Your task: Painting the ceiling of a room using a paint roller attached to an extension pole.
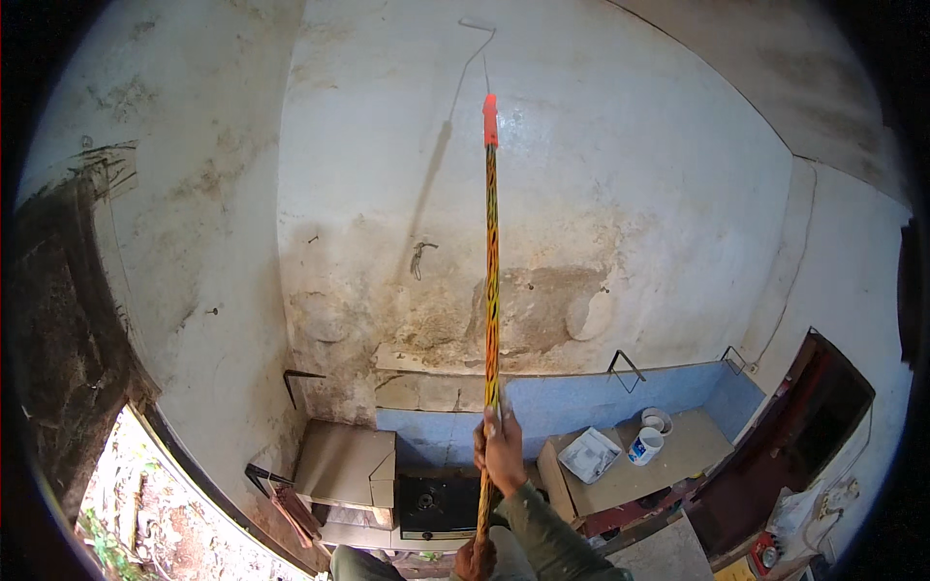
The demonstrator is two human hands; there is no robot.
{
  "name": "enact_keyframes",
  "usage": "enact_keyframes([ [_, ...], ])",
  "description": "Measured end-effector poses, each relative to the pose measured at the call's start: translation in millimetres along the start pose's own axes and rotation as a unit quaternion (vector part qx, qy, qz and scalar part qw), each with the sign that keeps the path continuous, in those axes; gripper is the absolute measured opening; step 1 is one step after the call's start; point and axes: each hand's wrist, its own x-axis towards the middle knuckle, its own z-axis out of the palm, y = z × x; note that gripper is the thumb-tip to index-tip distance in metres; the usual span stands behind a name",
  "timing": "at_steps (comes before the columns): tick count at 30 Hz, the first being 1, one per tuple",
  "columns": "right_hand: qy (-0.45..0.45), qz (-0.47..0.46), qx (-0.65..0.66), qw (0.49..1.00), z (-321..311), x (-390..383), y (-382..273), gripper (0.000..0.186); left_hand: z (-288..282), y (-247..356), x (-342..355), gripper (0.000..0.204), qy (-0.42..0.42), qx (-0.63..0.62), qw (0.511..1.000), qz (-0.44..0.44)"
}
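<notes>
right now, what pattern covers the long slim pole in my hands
Dark streaks over yellow and orange cover the long slim pole; head view shows it best.

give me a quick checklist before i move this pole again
1. Right hand on the patterned pole: ok, closed around it.
2. Left hand below it: ok, closed near the lower end.
3. Red-orange handle in line with the pole: ok.
4. Roller touching the wall: cannot tell.
5. Wall surface sound: not ok, stained and patchy lower down.
6. Paint left in the white tray: cannot tell.
</notes>
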Motion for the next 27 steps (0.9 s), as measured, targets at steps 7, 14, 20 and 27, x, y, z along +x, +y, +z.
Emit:
enact_keyframes([
  [7,0.005,-0.052,-0.017,0.998,15,85,-92,0.047,10,106,70,0.05,-0.212,-0.183,0.959,-0.044],
  [14,-0.007,-0.134,-0.058,0.989,36,128,-189,0.049,33,175,122,0.046,-0.258,-0.22,0.941,0.004],
  [20,0.019,-0.135,-0.08,0.987,21,130,-166,0.022,37,155,119,0.047,-0.234,-0.187,0.953,0.037],
  [27,0.016,-0.036,-0.073,0.997,11,35,-17,0.026,-11,12,46,0.05,-0.158,-0.188,0.963,-0.113],
])
